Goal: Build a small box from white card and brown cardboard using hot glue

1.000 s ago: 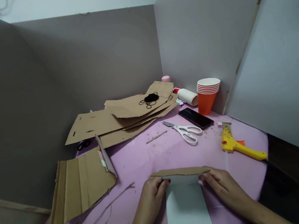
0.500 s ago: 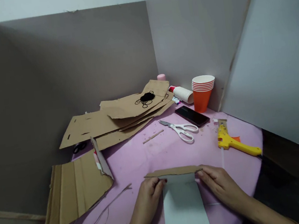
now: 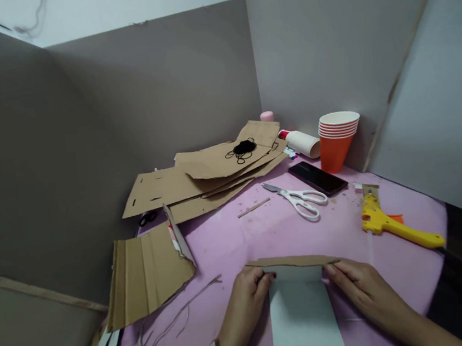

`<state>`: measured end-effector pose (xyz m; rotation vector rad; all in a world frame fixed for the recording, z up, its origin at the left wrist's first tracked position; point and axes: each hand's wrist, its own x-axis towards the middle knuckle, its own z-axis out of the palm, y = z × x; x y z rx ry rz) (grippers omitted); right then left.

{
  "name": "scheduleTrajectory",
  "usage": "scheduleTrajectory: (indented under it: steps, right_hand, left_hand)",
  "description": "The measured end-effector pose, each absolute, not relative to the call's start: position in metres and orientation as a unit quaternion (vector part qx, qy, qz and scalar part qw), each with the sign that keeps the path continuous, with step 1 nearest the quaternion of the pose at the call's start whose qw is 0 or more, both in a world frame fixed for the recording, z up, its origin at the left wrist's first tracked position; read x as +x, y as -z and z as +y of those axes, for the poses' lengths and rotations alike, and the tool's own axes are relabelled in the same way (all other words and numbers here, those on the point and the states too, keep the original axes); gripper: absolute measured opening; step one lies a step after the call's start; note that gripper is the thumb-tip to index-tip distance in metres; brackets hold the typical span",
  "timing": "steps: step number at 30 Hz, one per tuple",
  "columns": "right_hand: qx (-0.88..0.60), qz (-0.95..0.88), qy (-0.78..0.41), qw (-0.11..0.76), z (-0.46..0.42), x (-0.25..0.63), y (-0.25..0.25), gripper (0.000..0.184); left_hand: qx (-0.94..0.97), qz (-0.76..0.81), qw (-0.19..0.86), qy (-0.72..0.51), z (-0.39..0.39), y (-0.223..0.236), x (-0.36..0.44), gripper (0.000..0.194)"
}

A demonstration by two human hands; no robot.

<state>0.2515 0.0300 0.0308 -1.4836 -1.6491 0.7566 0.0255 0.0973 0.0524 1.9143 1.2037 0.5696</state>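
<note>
pinched at its ends by the closed left hand (image 3: 247, 301) and right hand (image 3: 365, 290), the cardboard strip (image 3: 294, 260) looks light, fairly stiff, and likely to crease if gripped mid-span.

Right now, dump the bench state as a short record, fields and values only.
left_hand: left hand grips left end of brown strip
right_hand: right hand grips its right end
at_strip: white sheet runs from it toward the wearer; joined or not, cannot tell
cutting: white-handled scissors, blades slightly apart, beside phone
right_side: yellow glue gun, lying down
back_right: nested orange cups, upright
back: cardboard stack, black cord on top
</note>
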Motion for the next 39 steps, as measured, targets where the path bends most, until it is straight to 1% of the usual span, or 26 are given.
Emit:
scheduleTrajectory:
  steps: [2, 7, 12, 21, 34, 39]
  right_hand:
    - [-0.582, -0.652, -0.294, 0.387, 0.0300, 0.2517, -0.0311, 0.037]
    - [-0.572, -0.674, -0.288, 0.369, 0.0310, 0.2515, -0.0342, 0.024]
    - [-0.579, -0.676, -0.274, 0.363, 0.0316, 0.2505, -0.0340, 0.021]
    - [-0.580, -0.692, -0.253, 0.347, 0.0330, 0.2515, -0.0352, 0.021]
    - [-0.549, -0.692, -0.282, 0.375, 0.0351, 0.2537, -0.0298, 0.026]
    - [-0.550, -0.690, -0.285, 0.374, 0.0368, 0.2535, -0.0317, 0.028]
  left_hand:
    - [0.755, 0.473, 0.395, -0.225, 0.0970, -0.0518, 0.0253, 0.023]
    - [0.753, 0.474, 0.398, -0.222, 0.0986, -0.0515, 0.0264, 0.026]
    - [0.750, 0.477, 0.403, -0.218, 0.0995, -0.0511, 0.0265, 0.028]
    - [0.748, 0.478, 0.400, -0.228, 0.0998, -0.0550, 0.0288, 0.025]
    - [0.745, 0.462, 0.417, -0.240, 0.0983, -0.0538, 0.0263, 0.023]
    - [0.742, 0.470, 0.410, -0.246, 0.0984, -0.0556, 0.0264, 0.023]
